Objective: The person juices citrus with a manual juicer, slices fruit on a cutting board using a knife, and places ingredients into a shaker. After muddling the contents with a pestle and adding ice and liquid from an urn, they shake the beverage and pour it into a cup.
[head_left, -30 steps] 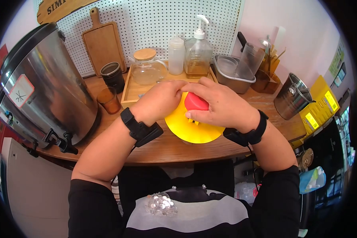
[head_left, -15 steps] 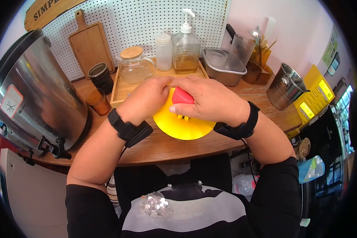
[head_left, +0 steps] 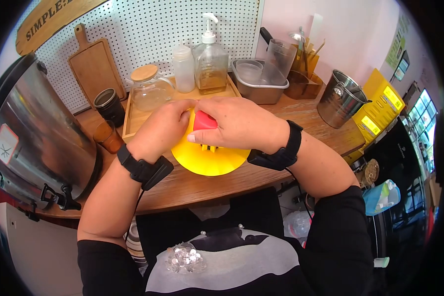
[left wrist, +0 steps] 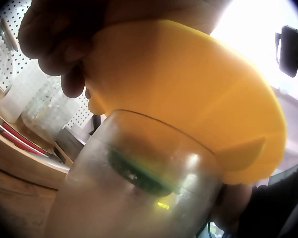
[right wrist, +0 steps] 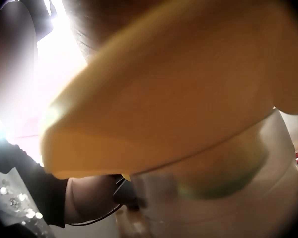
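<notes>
A round yellow silicone lid [head_left: 212,161] with a red knob [head_left: 204,121] and small black-and-yellow decorations covers the mouth of a clear container [left wrist: 134,198]. In the left wrist view, a green round part [left wrist: 139,174] shows through the container's wall, below the lid. My right hand [head_left: 244,123] lies across the lid, its thumb and fingers around the red knob. At the far-left rim, my left hand [head_left: 163,123] grips the lid, fingers curled over its edge in the left wrist view. Both hands meet at the thumb side.
A wooden tray [head_left: 131,122] holds a glass teapot [head_left: 150,91], a white bottle [head_left: 184,69] and a pump bottle [head_left: 212,69]. Left stand a large steel urn [head_left: 49,133], an amber cup [head_left: 108,137] and a dark cup [head_left: 109,106]. A metal bucket [head_left: 339,101] stands right.
The head view has swung, so the counter's things appear farther left and the urn is more cut off. Both hands stay on the lid, with the same hold.
</notes>
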Motion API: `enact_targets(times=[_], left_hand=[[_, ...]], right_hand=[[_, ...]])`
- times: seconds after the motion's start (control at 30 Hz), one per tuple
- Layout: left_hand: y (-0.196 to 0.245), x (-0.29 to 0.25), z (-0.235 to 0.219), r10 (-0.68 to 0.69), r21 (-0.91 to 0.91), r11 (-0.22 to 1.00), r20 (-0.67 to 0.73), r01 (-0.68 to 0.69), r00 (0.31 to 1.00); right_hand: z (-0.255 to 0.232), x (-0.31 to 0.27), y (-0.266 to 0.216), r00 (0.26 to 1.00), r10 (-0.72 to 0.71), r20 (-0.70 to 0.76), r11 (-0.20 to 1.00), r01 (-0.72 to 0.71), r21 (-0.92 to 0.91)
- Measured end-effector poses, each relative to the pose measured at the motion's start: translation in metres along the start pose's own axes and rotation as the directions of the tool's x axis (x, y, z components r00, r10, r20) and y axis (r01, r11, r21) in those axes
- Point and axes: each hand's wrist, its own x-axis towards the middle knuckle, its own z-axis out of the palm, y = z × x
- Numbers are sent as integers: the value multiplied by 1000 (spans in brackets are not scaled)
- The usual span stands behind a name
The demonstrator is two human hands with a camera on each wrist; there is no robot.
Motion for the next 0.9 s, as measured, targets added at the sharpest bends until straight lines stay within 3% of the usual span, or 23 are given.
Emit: enact_targets(times=[0.13, 0.2, 0.3, 0.33, 0.4, 0.53, 0.6, 0.63, 0.7, 0.77, 0.83, 0.9], left_hand=[[4, -1, -1, -4, -54, 999, -8, 3, 1000], [1, 0, -1, 15, -55, 998, 7, -14, 1000], [-1, 0, 1, 26, -57, 998, 9, -26, 1000], [-1, 1, 1, 17, -57, 998, -6, -17, 1000], [-2, 2, 1, 9, -39, 999, -5, -9, 1000], [1, 1, 0, 2, 0, 1000, -10, -2, 1000], [1, 1, 0, -11, 6, 1000, -6, 11, 1000], [1, 0, -1, -22, 12, 1000, -4, 22, 1000], [5, 0, -3, -42, 17, 999, 4, 42, 999], [1, 1, -1, -70, 17, 997, 17, 70, 997], [-7, 2, 3, 61, -25, 998, -17, -62, 998], [-6, 2, 3, 38, -24, 999, -15, -38, 999]], right_hand=[[-6, -9, 6, 989, -141, -47, 990, 142, 19], [-8, -11, 10, 941, -328, -82, 940, 334, 69], [2, -9, 14, 920, -369, -130, 926, 376, 28], [4, -9, 12, 921, -368, -129, 927, 375, 28], [5, -9, 3, 971, -201, -128, 980, 201, -17], [5, -8, -5, 989, -97, -112, 990, 84, -111], [1, -6, -1, 999, -18, -42, 997, 21, 81], [2, -6, 4, 999, -22, -38, 996, 25, 83], [4, -6, 11, 957, -208, -203, 968, 232, 98], [0, -9, 15, 965, -222, -141, 964, 239, 119], [2, -8, 17, 928, -342, -151, 934, 353, 58], [0, -8, 12, 928, -344, -142, 934, 354, 50]])
